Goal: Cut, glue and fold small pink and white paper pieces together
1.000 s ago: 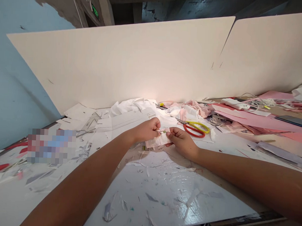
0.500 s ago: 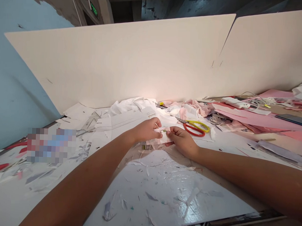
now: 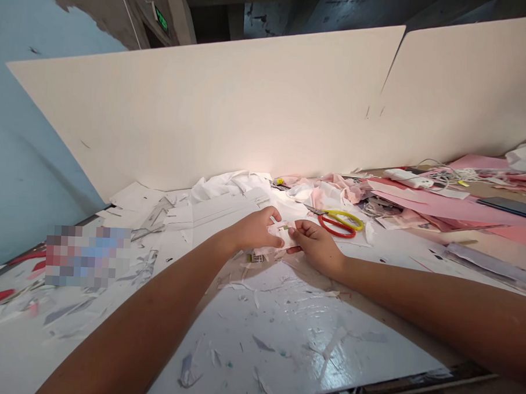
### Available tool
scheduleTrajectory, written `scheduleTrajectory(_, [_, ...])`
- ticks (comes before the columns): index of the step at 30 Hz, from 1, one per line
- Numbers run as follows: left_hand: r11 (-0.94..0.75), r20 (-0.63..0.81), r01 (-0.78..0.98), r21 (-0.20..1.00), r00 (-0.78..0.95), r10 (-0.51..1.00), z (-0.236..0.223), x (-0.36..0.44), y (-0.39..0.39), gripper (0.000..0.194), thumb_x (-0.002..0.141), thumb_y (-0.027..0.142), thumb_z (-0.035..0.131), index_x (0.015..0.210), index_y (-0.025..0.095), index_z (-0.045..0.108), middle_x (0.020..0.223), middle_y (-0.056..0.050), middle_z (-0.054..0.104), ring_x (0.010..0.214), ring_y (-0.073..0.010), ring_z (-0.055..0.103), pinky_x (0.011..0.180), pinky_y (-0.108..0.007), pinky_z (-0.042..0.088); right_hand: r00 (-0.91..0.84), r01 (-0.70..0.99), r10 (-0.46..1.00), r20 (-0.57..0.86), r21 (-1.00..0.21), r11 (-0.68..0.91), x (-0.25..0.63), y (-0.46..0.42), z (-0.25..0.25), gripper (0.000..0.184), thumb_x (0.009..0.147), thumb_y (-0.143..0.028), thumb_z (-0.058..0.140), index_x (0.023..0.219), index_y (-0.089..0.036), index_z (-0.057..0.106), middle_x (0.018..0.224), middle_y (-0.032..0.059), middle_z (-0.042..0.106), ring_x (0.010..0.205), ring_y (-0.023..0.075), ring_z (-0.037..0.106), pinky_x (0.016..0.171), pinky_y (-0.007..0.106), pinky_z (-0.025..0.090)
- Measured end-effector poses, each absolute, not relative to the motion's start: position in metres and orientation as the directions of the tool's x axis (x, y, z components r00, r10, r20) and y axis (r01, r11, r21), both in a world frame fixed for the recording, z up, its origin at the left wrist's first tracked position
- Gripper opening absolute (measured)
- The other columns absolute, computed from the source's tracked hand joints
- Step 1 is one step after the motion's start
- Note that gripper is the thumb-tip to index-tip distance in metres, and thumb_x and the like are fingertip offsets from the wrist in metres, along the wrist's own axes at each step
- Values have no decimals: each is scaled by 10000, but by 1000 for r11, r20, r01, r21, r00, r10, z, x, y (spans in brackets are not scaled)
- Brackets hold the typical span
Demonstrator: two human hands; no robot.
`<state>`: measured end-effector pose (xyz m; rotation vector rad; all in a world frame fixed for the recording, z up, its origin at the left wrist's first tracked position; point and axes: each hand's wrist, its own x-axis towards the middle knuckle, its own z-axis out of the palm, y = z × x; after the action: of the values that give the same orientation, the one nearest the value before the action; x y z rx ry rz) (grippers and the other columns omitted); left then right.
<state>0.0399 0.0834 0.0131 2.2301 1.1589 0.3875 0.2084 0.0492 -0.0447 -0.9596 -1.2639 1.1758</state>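
On the scrap-strewn white board (image 3: 292, 326), the left hand (image 3: 256, 230) pinches one end of a small paper scrap (image 3: 283, 235), held just above the board between both hands. The right hand (image 3: 315, 247) pinches its other end, with yellow-and-red scissors (image 3: 338, 224) lying just beyond.

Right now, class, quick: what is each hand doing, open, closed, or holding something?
Left hand: closed, pinching a small piece of paper.
Right hand: closed, pinching the same paper from the other side.
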Motion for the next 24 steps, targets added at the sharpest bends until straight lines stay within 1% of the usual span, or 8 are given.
scheduleTrajectory(2, [-440, -4, 671, 597, 552, 834, 12, 41, 85, 468, 603, 392, 641, 1005, 259, 442, 708, 37, 510, 532, -111, 441, 465, -217, 311, -65, -123, 981, 183, -977, 174, 208, 48, -44, 182, 678, -353, 643, 703, -192, 563, 636, -44, 523, 606, 96, 538, 603, 257, 552])
scheduleTrajectory(6, [-422, 4, 670, 611, 530, 848, 11, 43, 85, 439, 589, 366, 655, 962, 264, 448, 801, 21, 531, 561, -106, 450, 492, -218, 347, -83, -153, 981, 175, -975, 161, 208, 46, -42, 147, 672, -307, 635, 731, -188, 572, 674, -36, 543, 632, 100, 546, 615, 264, 553])
scheduleTrajectory(11, [-398, -21, 648, 649, 539, 842, 12, 40, 85, 456, 597, 354, 655, 988, 252, 443, 718, 31, 526, 573, -122, 478, 489, -215, 348, -118, -183, 977, 176, -971, 152, 208, 45, -41, 126, 670, -284, 598, 750, -191, 571, 739, -16, 597, 665, 121, 584, 621, 273, 554])
scheduleTrajectory(13, [-392, -30, 634, 666, 549, 835, 11, 39, 88, 466, 595, 355, 658, 992, 251, 438, 726, 29, 543, 575, -124, 495, 485, -215, 350, -135, -175, 976, 169, -974, 144, 208, 46, -42, 108, 663, -232, 601, 756, -186, 571, 725, -14, 619, 658, 121, 610, 616, 252, 545])
scheduleTrajectory(17, [-396, -29, 620, 678, 561, 827, 8, 37, 94, 484, 574, 367, 679, 975, 247, 436, 749, 23, 570, 587, -132, 524, 482, -217, 358, -134, -139, 983, 123, -985, 104, 208, 48, -43, 110, 654, -123, 587, 749, -175, 565, 641, -18, 629, 562, 106, 635, 546, 203, 518])
scheduleTrajectory(20, [-382, -50, 616, 689, 566, 823, 9, 37, 95, 463, 578, 362, 676, 958, 241, 442, 744, 22, 583, 575, -132, 530, 475, -221, 363, -129, -141, 986, 105, -986, 87, 207, 47, -41, 103, 666, -108, 555, 744, -176, 552, 628, -18, 628, 558, 112, 648, 532, 200, 512])
scheduleTrajectory(24, [-358, -63, 601, 714, 565, 823, 11, 36, 94, 435, 588, 347, 667, 942, 243, 436, 734, 32, 590, 569, -130, 537, 484, -225, 373, -138, -163, 986, 96, -984, 73, 207, 45, -38, 111, 684, -123, 498, 765, -182, 544, 644, -17, 632, 593, 125, 660, 573, 227, 522])
